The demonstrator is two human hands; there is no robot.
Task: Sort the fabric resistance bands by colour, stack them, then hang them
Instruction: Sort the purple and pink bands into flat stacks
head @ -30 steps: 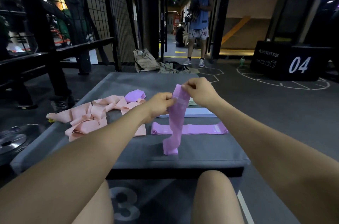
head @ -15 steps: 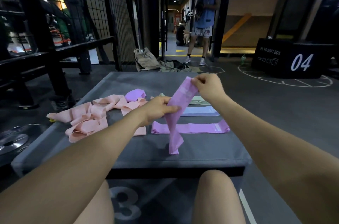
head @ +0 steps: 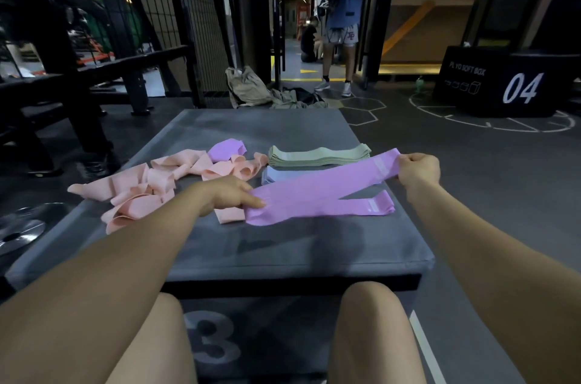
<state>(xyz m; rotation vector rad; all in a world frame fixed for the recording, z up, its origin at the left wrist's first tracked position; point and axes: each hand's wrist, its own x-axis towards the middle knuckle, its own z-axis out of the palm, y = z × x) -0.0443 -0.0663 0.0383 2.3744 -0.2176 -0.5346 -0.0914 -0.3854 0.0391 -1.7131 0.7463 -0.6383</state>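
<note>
Two hands: both are working one purple band (head: 320, 187), which is stretching flat between them above the grey box top (head: 283, 245).
Step in hand: the person is sorting by colour, and is flattening this purple band so it can go onto the purple band (head: 361, 206) already lying flat at about 3 o'clock on the box.
Left hand (head: 228, 195): it is gripping the near end of the held band, fingers curled over the fabric with the forefinger pointing along it; this end is sitting low, at or just above the box top, though I cannot tell whether it touches.
Right hand (head: 418, 168): it is pinching the far end with curled fingers, holding it raised toward 2 o'clock, so the band is running on a slant across the lying one.
Next move, as I judge it: the right hand needs to be swinging its end down and round until the held band is lying square over the flat purple one, ends matching.
Sorted piles: a green stack (head: 317, 156) is sitting at 12 o'clock, with a pale blue stack (head: 276, 176) just in front of it, partly hidden by the held band.
Unsorted: a tangle of pink bands (head: 147, 192) is spreading toward 9 o'clock, with one loose purple band (head: 226, 148) lying at its far edge.
Hanging: not yet begun.
</note>
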